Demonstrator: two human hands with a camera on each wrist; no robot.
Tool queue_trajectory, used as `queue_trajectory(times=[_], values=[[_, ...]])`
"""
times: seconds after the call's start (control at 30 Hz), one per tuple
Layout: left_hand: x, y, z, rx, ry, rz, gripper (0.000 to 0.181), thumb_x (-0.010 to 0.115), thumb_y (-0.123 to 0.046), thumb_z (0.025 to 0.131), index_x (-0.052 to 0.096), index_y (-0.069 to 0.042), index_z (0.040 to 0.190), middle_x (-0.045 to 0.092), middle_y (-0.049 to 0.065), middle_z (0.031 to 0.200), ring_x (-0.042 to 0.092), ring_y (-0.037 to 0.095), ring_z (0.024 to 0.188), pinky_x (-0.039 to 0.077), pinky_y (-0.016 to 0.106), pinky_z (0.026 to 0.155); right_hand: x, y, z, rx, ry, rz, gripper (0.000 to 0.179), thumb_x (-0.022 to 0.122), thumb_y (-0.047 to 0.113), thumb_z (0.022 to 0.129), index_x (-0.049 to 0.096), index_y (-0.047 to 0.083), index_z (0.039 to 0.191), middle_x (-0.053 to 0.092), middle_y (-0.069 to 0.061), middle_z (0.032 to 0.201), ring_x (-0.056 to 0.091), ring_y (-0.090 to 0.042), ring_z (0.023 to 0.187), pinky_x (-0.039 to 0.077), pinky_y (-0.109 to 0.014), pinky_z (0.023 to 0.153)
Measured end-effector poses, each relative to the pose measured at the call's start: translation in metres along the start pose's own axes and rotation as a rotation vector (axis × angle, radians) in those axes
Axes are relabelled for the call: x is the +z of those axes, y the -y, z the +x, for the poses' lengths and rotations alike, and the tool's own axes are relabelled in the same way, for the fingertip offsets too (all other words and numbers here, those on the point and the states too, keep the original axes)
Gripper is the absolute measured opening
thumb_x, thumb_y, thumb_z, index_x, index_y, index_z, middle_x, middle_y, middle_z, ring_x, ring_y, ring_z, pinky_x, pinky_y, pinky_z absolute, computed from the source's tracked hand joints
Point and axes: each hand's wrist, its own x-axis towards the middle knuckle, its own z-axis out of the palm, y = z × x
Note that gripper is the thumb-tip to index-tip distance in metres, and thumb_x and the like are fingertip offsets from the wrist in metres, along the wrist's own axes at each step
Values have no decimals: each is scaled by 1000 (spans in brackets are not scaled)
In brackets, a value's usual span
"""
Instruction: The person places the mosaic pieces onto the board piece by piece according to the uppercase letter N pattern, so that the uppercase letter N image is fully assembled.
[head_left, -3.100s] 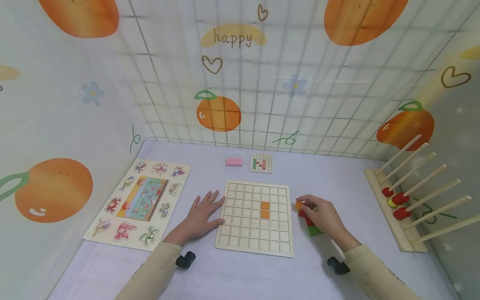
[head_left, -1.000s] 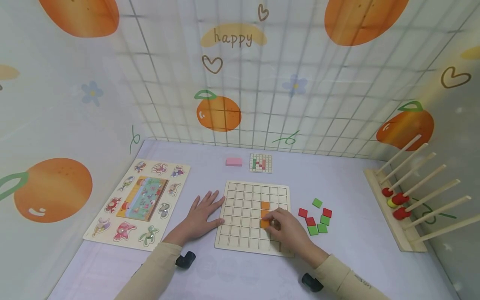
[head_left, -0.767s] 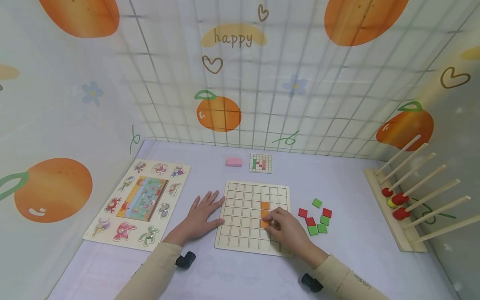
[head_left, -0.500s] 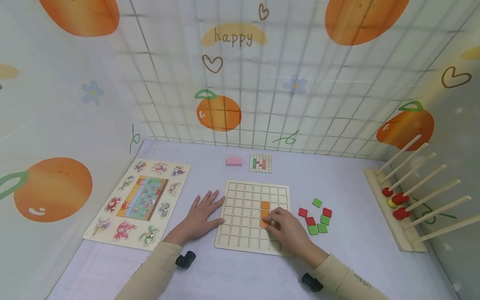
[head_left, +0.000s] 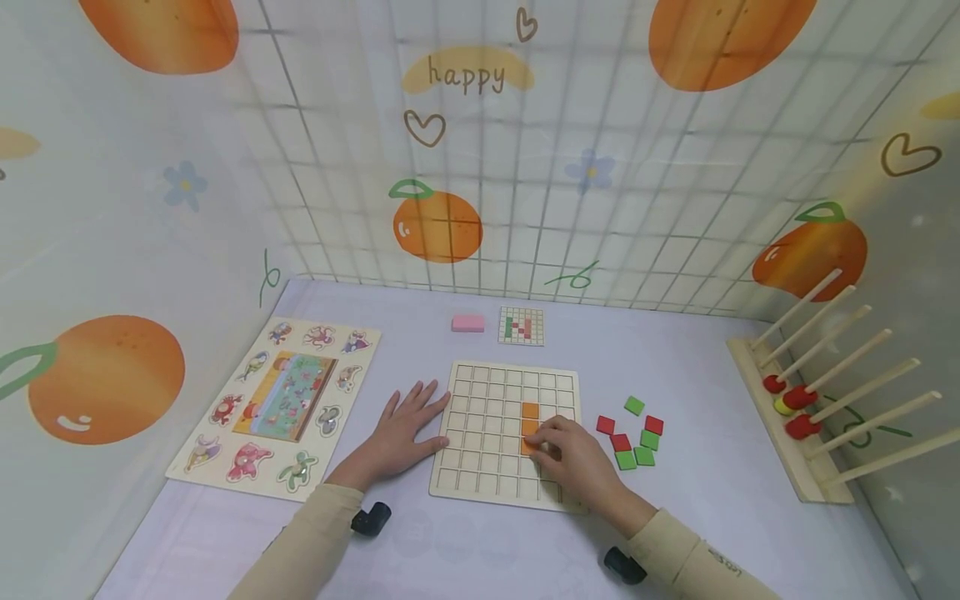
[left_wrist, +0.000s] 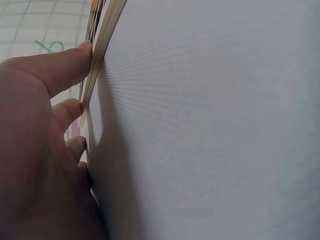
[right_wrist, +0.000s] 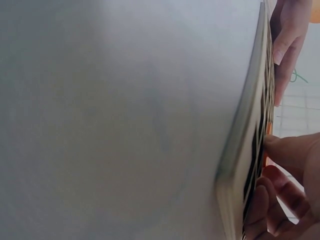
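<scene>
A pale wooden grid board [head_left: 480, 462] lies flat on the table. Three orange square tiles form a column in it; the nearest orange tile [head_left: 528, 448] is partly covered by my right hand [head_left: 583, 467], whose thumb and index finger pinch it in its cell. In the right wrist view, the fingertips meet at an orange edge [right_wrist: 266, 160] low over the board. My left hand [head_left: 399, 440] is spread on the table, with fingertips and thumb touching the board's left edge, as the left wrist view also shows. Loose green [head_left: 634, 406] and red tiles [head_left: 606, 425] lie right of the board.
Behind the board are a pink block [head_left: 468, 323] and a small pattern card [head_left: 521, 326]. An animal puzzle board [head_left: 217, 433] lies at the left. A wooden peg rack [head_left: 787, 425] with several red and yellow beads stands at the right.
Since the earliest frame, my right hand has carried an orange tile left from the loose tiles onto the board, below the other two. Over the last second both hands stay nearly still.
</scene>
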Motion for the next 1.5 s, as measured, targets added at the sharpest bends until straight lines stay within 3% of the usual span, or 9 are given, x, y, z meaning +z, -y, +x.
queue_trajectory(times=[0.67, 1.0, 1.27, 1.5], values=[[0, 0, -2, 0, 10, -7, 76, 60, -54, 98, 33, -23, 161, 13, 3, 170, 3, 26, 157, -6, 55, 125, -11, -6, -9, 35, -7, 79, 18, 83, 18, 87, 79, 26, 102, 62, 14, 96, 53, -8, 79, 51, -20, 65], [-1, 0, -2, -2, 13, -6, 75, 60, -54, 98, 32, -23, 161, 13, 3, 171, 3, 26, 157, -6, 54, 125, -25, -26, -15, 78, -34, 88, 18, 82, 14, 87, 78, 24, 102, 64, 12, 99, 57, -8, 81, 54, -22, 69], [-1, 0, -2, 2, 10, -4, 75, 60, -54, 98, 33, -22, 161, 13, 4, 170, 3, 27, 157, -5, 55, 125, -39, -45, -19, 129, -52, 29, 17, 78, 15, 90, 78, 20, 106, 65, 10, 100, 55, -11, 83, 54, -24, 70], [-2, 0, -1, 6, 10, 2, 75, 59, -55, 98, 32, -23, 161, 12, 3, 171, 3, 26, 157, -6, 55, 125, -57, -62, -25, 103, -124, -3, 19, 79, 9, 89, 78, 14, 107, 67, 3, 100, 55, -12, 77, 50, -21, 63]])
